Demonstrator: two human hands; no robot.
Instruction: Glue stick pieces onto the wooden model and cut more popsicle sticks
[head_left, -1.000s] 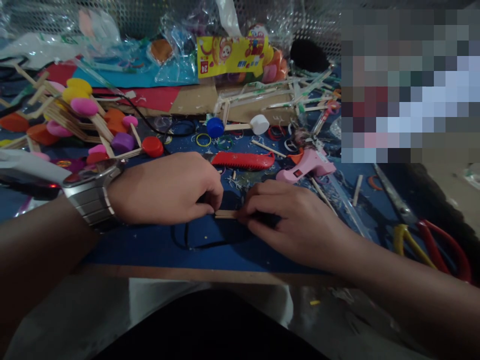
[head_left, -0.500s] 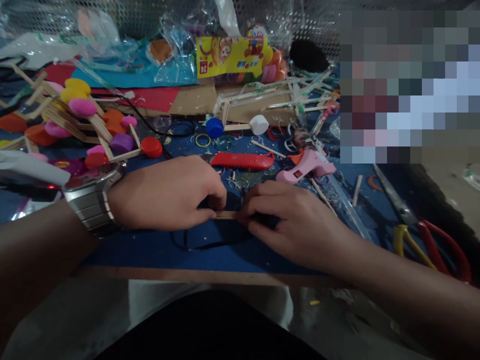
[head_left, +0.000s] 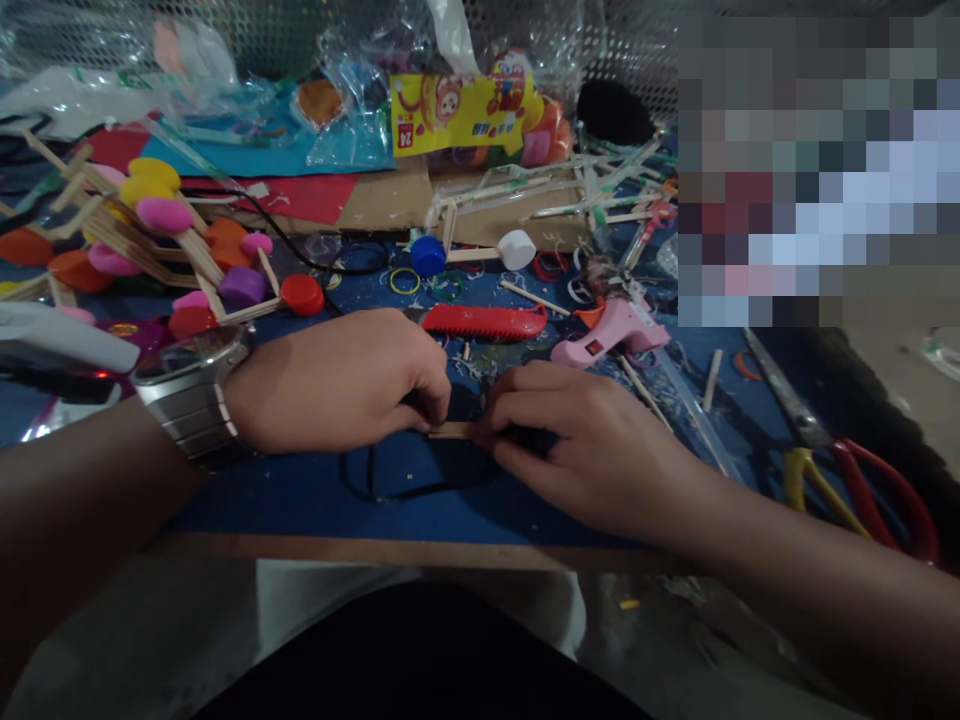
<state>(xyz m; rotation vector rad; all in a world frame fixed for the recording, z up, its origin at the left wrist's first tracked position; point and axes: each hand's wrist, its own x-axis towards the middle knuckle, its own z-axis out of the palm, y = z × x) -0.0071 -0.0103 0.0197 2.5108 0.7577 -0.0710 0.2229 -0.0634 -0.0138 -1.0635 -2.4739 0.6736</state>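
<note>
A short, pale wooden stick (head_left: 450,430) lies low over the blue tabletop (head_left: 442,510), pinched at both ends. My left hand (head_left: 345,380), with a metal watch (head_left: 196,390) on its wrist, grips the left end between thumb and curled fingers. On the right end, the fingertips of my right hand (head_left: 592,430) are closed. Both ends of the stick are hidden by fingers. A black cord (head_left: 409,492) lies in a loop just below. Beyond my hands are a red utility knife (head_left: 484,321) and a pink glue gun (head_left: 615,335).
Stick-and-cap assemblies (head_left: 161,230) crowd the left, and another with a blue cap (head_left: 429,256) stands centrally. Scissors (head_left: 832,450) with red and yellow handles lie at the right. A yellow-labelled bag (head_left: 457,112) sits at the back. Rubber bands and scraps are scattered around.
My left hand has shifted very slightly at the stick's left end, exposing a little more of the wood. My right hand stays in place.
</note>
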